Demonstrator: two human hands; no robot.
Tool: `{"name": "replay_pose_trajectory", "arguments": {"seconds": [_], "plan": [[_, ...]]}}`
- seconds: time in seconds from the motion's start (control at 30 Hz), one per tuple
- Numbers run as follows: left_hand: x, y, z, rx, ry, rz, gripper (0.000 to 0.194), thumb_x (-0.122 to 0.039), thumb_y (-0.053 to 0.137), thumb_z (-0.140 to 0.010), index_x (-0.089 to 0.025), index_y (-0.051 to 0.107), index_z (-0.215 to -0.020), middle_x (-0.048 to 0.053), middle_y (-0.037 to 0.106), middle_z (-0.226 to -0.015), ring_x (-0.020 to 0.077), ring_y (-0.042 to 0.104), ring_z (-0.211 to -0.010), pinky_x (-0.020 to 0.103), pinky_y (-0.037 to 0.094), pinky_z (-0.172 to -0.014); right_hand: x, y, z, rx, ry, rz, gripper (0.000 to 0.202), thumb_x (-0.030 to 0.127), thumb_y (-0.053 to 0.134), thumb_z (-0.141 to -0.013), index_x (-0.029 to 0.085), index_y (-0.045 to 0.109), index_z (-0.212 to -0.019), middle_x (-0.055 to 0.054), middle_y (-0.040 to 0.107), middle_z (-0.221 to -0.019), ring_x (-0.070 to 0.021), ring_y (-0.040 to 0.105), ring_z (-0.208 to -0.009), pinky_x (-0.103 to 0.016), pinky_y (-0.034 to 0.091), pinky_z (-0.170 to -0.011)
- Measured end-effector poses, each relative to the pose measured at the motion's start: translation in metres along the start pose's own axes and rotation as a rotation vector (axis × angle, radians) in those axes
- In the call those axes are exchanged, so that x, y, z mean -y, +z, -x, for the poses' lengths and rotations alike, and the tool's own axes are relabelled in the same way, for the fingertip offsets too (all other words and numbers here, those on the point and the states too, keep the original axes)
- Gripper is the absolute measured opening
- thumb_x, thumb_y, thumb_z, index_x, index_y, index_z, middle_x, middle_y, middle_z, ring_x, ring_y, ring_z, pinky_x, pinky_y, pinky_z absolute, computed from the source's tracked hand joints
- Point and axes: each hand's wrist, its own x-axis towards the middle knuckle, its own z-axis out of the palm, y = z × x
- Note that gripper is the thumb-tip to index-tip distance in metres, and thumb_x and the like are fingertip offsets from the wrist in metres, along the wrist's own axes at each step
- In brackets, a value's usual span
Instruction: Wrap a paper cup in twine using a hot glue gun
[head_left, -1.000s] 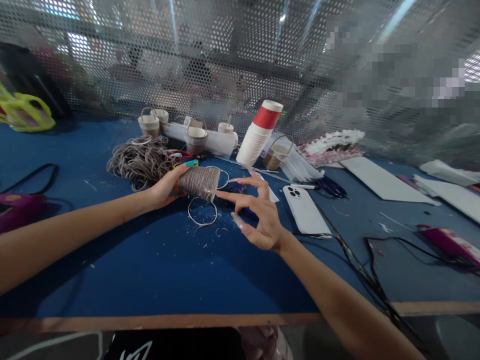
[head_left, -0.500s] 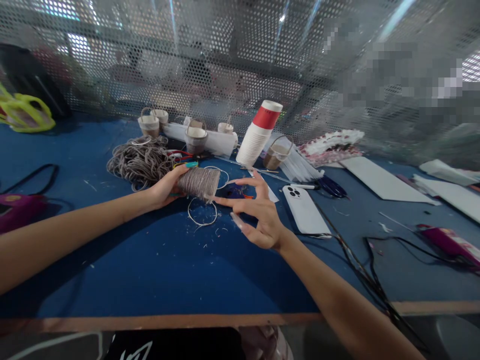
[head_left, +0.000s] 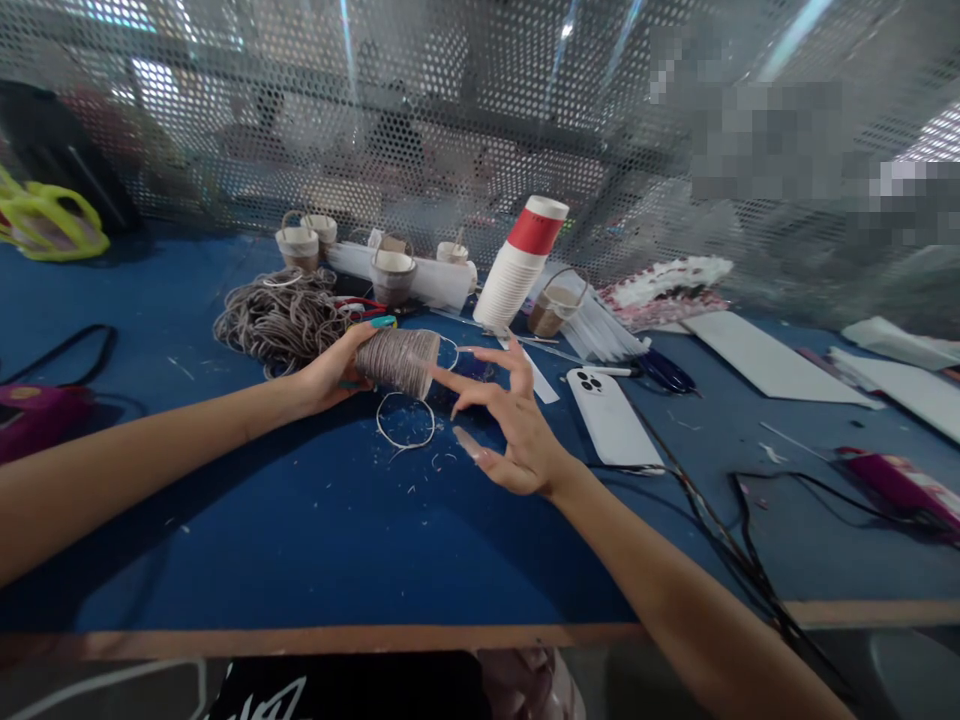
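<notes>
A cup wrapped in grey cord (head_left: 397, 362) lies sideways in my left hand (head_left: 335, 372), whose fingers close round its left end. My right hand (head_left: 517, 425) is at the cup's other end with fingers spread and holding nothing; one fingertip is at or close to that end, and I cannot tell whether it touches. Below the cup, a thin white ring (head_left: 405, 421) rests on the blue table. Another ring (head_left: 448, 352) shows partly behind the cup. Left of it is a heap of grey cord (head_left: 281, 318).
Behind stand small cord-wrapped baskets (head_left: 392, 277) and a leaning stack of paper cups (head_left: 511, 278). To the right lie a white phone (head_left: 615, 418), dark cables (head_left: 705, 510), white boards (head_left: 772, 355) and a purple glue gun (head_left: 896, 485). A yellow-green holder (head_left: 56, 222) stands far left.
My right hand's fingers have shifted slightly and spread at the cup's end. My left hand keeps hold of the cup, which has barely moved.
</notes>
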Motion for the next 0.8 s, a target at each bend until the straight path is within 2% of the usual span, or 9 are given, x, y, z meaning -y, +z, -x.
{"name": "replay_pose_trajectory", "arguments": {"seconds": [0.07, 0.17, 0.33, 0.43, 0.5, 0.6, 0.67, 0.73, 0.8], "plan": [[-0.0009, 0.0007, 0.0008, -0.011, -0.017, 0.017, 0.034, -0.053, 0.062, -0.068, -0.021, 0.056, -0.080, -0.001, 0.050, -0.064, 0.0110, 0.048, -0.053, 0.020, 0.039, -0.046, -0.0013, 0.0007, -0.0002, 0.041, 0.014, 0.018, 0.014, 0.035, 0.042, -0.086, 0.026, 0.053, -0.090, -0.003, 0.068, -0.127, -0.0288, 0.045, -0.134, -0.060, 0.009, -0.125], [-0.0016, 0.0009, 0.0012, -0.021, -0.025, 0.031, 0.034, -0.052, 0.064, -0.068, -0.021, 0.056, -0.079, -0.001, 0.051, -0.065, 0.0113, 0.050, -0.055, 0.019, 0.040, -0.046, -0.0020, 0.0001, 0.0004, 0.038, 0.026, 0.025, 0.018, 0.035, 0.043, -0.086, 0.027, 0.060, -0.086, -0.002, 0.072, -0.112, -0.0288, 0.049, -0.131, -0.059, 0.006, -0.126], [-0.0023, 0.0009, 0.0005, -0.049, -0.026, 0.046, 0.032, -0.051, 0.063, -0.067, -0.022, 0.056, -0.078, 0.000, 0.052, -0.066, 0.0124, 0.051, -0.056, 0.020, 0.042, -0.045, -0.0008, -0.0035, 0.0003, 0.084, 0.011, -0.003, 0.027, 0.035, 0.047, -0.085, 0.028, 0.070, -0.098, -0.003, 0.073, -0.096, -0.0297, 0.052, -0.128, -0.061, 0.004, -0.125], [-0.0029, 0.0012, 0.0003, -0.037, -0.011, 0.030, 0.033, -0.053, 0.062, -0.067, -0.022, 0.055, -0.078, 0.001, 0.051, -0.064, 0.0126, 0.050, -0.054, 0.021, 0.042, -0.044, -0.0021, -0.0036, 0.0003, 0.091, -0.028, -0.056, 0.028, 0.033, 0.048, -0.086, 0.027, 0.071, -0.101, -0.004, 0.072, -0.089, -0.0295, 0.055, -0.124, -0.064, 0.008, -0.123], [-0.0033, 0.0014, 0.0007, -0.025, -0.003, 0.021, 0.034, -0.053, 0.062, -0.067, -0.022, 0.055, -0.078, 0.000, 0.051, -0.064, 0.0124, 0.049, -0.053, 0.021, 0.042, -0.044, -0.0035, -0.0022, 0.0009, 0.048, -0.072, -0.115, 0.026, 0.031, 0.047, -0.087, 0.027, 0.069, -0.100, -0.002, 0.071, -0.085, -0.0276, 0.058, -0.116, -0.064, 0.016, -0.121], [-0.0040, 0.0017, 0.0016, -0.020, -0.007, 0.020, 0.033, -0.053, 0.062, -0.069, -0.022, 0.053, -0.076, 0.000, 0.049, -0.063, 0.0115, 0.049, -0.054, 0.020, 0.041, -0.045, -0.0046, 0.0007, 0.0018, -0.090, -0.114, -0.158, 0.020, 0.032, 0.045, -0.087, 0.027, 0.061, -0.097, -0.002, 0.073, -0.098, -0.0252, 0.060, -0.110, -0.061, 0.028, -0.118], [-0.0042, 0.0019, 0.0018, -0.017, -0.007, 0.020, 0.033, -0.052, 0.062, -0.070, -0.021, 0.053, -0.076, 0.000, 0.049, -0.064, 0.0114, 0.048, -0.054, 0.020, 0.041, -0.045, -0.0041, 0.0017, 0.0015, -0.127, -0.089, -0.102, 0.016, 0.033, 0.044, -0.087, 0.027, 0.055, -0.096, -0.003, 0.071, -0.118, -0.0268, 0.056, -0.120, -0.061, 0.026, -0.119], [-0.0041, 0.0021, 0.0015, -0.023, -0.014, 0.028, 0.033, -0.052, 0.062, -0.070, -0.021, 0.054, -0.076, 0.000, 0.050, -0.064, 0.0114, 0.048, -0.054, 0.020, 0.040, -0.045, -0.0030, 0.0019, 0.0008, -0.058, -0.034, 0.000, 0.013, 0.032, 0.045, -0.087, 0.027, 0.052, -0.097, -0.003, 0.065, -0.132, -0.0288, 0.046, -0.134, -0.061, 0.019, -0.122], [-0.0036, 0.0022, 0.0007, -0.037, -0.029, 0.033, 0.033, -0.053, 0.063, -0.070, -0.021, 0.055, -0.076, 0.000, 0.051, -0.065, 0.0116, 0.047, -0.054, 0.020, 0.040, -0.046, -0.0021, 0.0018, 0.0002, 0.048, 0.009, 0.091, 0.012, 0.031, 0.048, -0.087, 0.028, 0.052, -0.097, -0.002, 0.063, -0.136, -0.0289, 0.040, -0.141, -0.060, 0.013, -0.125]]}}
